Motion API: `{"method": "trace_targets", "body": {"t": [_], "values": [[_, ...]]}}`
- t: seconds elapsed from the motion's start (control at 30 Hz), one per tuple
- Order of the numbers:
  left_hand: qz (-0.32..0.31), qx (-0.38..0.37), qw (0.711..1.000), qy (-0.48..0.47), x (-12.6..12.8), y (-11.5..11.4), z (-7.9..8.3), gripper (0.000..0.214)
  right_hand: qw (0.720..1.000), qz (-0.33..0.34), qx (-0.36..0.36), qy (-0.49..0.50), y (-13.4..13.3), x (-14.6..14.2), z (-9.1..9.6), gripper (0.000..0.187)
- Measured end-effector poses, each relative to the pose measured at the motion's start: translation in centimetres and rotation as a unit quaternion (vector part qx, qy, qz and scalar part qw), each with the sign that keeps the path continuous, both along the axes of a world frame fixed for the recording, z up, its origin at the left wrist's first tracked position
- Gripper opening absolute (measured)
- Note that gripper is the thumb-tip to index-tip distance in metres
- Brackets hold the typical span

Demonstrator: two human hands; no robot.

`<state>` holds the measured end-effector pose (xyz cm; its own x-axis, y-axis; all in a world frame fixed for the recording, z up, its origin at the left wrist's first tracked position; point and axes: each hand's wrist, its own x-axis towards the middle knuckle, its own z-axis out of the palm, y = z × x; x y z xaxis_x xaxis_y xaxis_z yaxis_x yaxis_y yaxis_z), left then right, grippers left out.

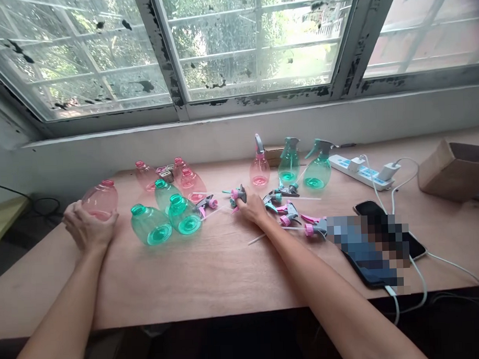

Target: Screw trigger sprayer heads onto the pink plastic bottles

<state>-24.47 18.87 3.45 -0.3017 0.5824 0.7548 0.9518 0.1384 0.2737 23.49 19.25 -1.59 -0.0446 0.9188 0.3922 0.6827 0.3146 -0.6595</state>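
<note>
On the left of the table, my left hand [87, 226] is wrapped round a pink bottle [102, 199] that has no spray head on it. Near the middle, my right hand [253, 206] grips a pink and grey spray head [239, 194] among a loose pile. Close to that hand lie a pink trigger head [290, 214] and a teal trigger head [272, 199], with thin tubes. Open green bottles [151, 224] and open pink bottles [192, 184] stand between my hands. Behind the pile are a pink bottle [259, 168] and green bottles [318, 169] with heads fitted.
A white power strip [361, 171] with chargers sits at the back right, beside an open cardboard box [453, 169]. Two phones [370, 272] with white cables lie at the right front. Windows [254, 43] rise behind the table [196, 285].
</note>
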Motion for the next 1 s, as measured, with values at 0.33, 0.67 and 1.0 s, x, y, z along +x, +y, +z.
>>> {"method": "trace_targets", "body": {"t": [0.33, 0.67, 1.0], "values": [[0.017, 0.018, 0.999, 0.022, -0.5, 0.1, -0.6, 0.099, 0.999, -0.030, -0.032, -0.006, 2.1, 0.2, 0.7, 0.032], [0.049, 0.006, 0.999, 0.022, -0.2, -0.2, -0.7, 0.099, 1.000, -0.024, -0.008, -0.010, 3.0, 0.3, -0.2, 0.018], [0.027, -0.060, 0.996, 0.059, 1.3, -1.4, -0.9, 0.083, 0.999, -0.033, 0.007, -0.003, 2.5, 0.1, -0.6, 0.018]]}}
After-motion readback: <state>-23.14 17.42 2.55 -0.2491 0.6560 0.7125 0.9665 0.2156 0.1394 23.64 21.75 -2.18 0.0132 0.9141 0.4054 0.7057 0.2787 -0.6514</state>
